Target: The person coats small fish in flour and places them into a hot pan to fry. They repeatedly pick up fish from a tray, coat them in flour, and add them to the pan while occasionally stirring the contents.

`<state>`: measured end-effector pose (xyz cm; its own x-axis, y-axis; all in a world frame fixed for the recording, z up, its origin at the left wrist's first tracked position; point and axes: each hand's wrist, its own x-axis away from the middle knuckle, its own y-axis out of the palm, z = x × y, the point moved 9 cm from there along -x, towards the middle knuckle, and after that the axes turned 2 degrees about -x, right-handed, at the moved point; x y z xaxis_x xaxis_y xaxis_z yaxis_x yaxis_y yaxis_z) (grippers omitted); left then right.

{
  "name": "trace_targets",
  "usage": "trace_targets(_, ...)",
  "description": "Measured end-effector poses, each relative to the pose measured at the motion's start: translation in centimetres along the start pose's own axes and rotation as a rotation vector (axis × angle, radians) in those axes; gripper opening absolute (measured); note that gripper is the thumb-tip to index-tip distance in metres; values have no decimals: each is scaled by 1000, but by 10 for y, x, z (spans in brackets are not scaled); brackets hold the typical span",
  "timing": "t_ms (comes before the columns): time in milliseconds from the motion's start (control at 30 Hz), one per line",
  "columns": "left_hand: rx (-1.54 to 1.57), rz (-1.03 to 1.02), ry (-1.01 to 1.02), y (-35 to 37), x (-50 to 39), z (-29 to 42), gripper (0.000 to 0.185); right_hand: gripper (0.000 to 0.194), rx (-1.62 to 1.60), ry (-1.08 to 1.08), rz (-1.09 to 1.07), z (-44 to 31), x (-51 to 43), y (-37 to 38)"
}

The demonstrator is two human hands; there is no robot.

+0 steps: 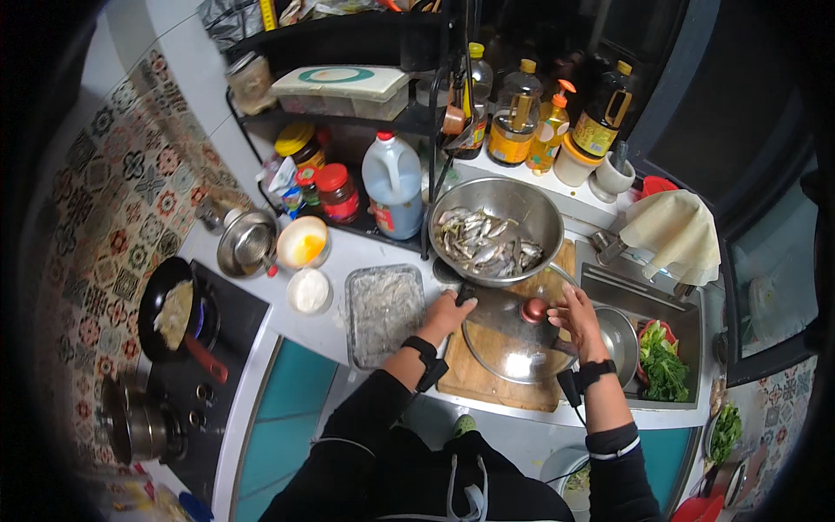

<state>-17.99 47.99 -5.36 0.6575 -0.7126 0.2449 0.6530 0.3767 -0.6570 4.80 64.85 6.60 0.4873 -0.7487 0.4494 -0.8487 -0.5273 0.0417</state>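
Observation:
My left hand has its thumb and fingers around a black handle by the left edge of a glass lid. A dark flat shape shows beside the handle, partly behind the glass, too unclear to name. The lid lies over a wooden cutting board, its copper-red knob up. Right of the knob, my right hand is held with fingers apart, very close to it; contact cannot be told. Just beyond the lid stands a steel bowl of small fish.
Left of the board lies a tray of white powder. Bowls of yolk and white powder stand behind. A frying pan sits over a lit burner. At right, the sink holds greens and a metal pot.

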Motion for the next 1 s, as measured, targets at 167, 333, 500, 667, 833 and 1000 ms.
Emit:
trace_targets(167, 327, -144, -99, 27, -20, -19, 50, 65, 181, 39, 15, -8, -51, 46)
trace_targets(333, 484, -149, -3, 18, -18, -12, 35, 14, -87, 141, 87, 10, -78, 53)
trace_targets(500, 1033, -377, -100, -2, 26, 8, 28, 17, -183, 30, -22, -1, -50, 16)
trace_targets(667, 996, -280, -32, -61, 91, -2, 15, 20, -369, 23, 77, 15, -24, -34)
trace_targets(833, 1089, -265, -191, -100, 174, -22, 15, 15, -378, -32, 63, 9, -39, -38)
trace_targets(1000, 1072, -132, -315, -121, 258, -46, 21, 29, -349, -26, 121, 6, -50, -40)
